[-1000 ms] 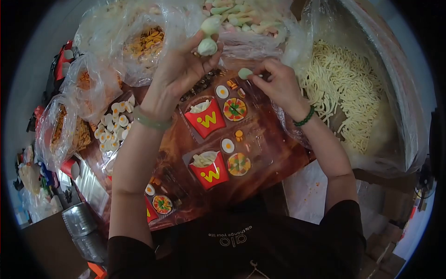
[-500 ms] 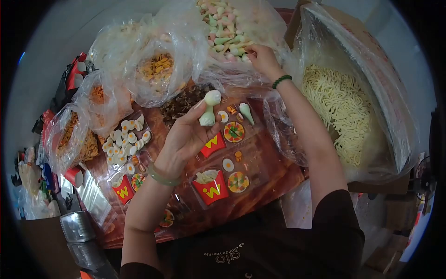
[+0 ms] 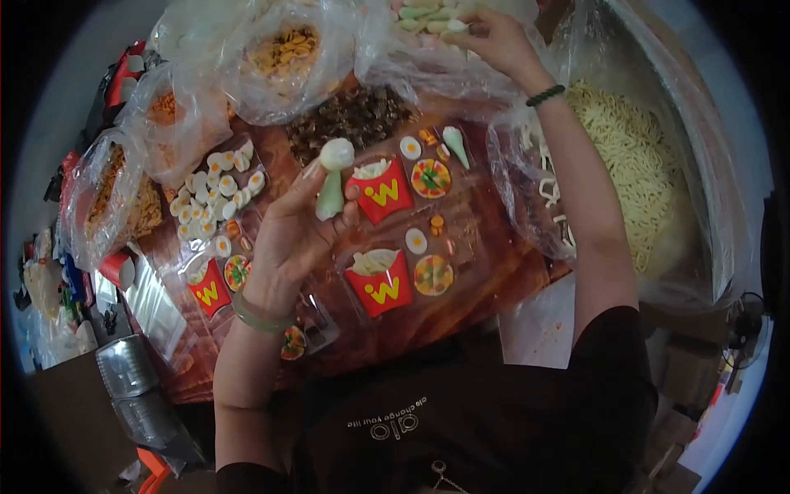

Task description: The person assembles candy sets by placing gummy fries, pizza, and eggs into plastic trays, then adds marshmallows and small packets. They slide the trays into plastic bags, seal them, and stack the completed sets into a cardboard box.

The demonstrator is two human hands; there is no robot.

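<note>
- Left hand (image 3: 290, 224): raised over the middle of the bench (image 3: 485, 218); thumb and fingers closed around white and pale-green cone pieces (image 3: 331, 196), their number partly hidden. Pale bangle (image 3: 262, 318) at wrist.
- Right hand (image 3: 504, 48): at the far clear bag (image 3: 399, 67) of similar cones, fingertips drawn together at a white-ended cone (image 3: 454, 27); whether it is gripped cannot be told. Dark-green bracelet (image 3: 545, 95) at wrist.
- Single cone (image 3: 455, 148), green with white top: right end of the far pack, beside egg piece (image 3: 410, 148) and pizza piece (image 3: 430, 179).
- Far red carton (image 3: 381, 193): yellow mark, pale sticks; just right of the left hand.
- Near red carton (image 3: 378, 288): same pattern, with another egg and pizza to its right.
- Egg pile (image 3: 210, 199): left side.
- Dark brown pile (image 3: 346, 122): far middle, beyond the left hand.
- Pale strands (image 3: 629, 173): large bag, right side.
</note>
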